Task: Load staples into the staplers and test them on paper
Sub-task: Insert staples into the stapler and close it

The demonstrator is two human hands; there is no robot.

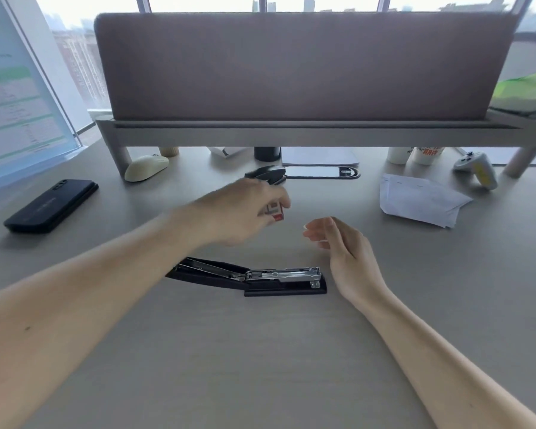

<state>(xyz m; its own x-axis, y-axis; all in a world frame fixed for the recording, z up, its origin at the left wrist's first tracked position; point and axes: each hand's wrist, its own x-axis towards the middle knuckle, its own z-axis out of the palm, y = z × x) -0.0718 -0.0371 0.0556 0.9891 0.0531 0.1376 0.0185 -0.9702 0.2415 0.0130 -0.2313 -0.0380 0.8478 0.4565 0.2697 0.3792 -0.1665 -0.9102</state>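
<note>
A black stapler (254, 277) lies on the desk in front of me, swung fully open with its metal staple channel facing up. My left hand (245, 209) hovers above and behind it, fingers closed on a small red-and-white staple box (274, 210). My right hand (341, 243) floats to the right of the stapler with its fingers apart and nothing in it. A second black stapler (268, 174) sits closed further back, just beyond my left hand. White sheets of paper (421, 199) lie at the right.
A dark phone case (51, 205) lies at the left, a cream mouse (146, 167) by the riser's leg. A phone (321, 172) lies under the grey monitor riser (291, 131). A game controller (477, 168) and cups (423, 154) stand back right.
</note>
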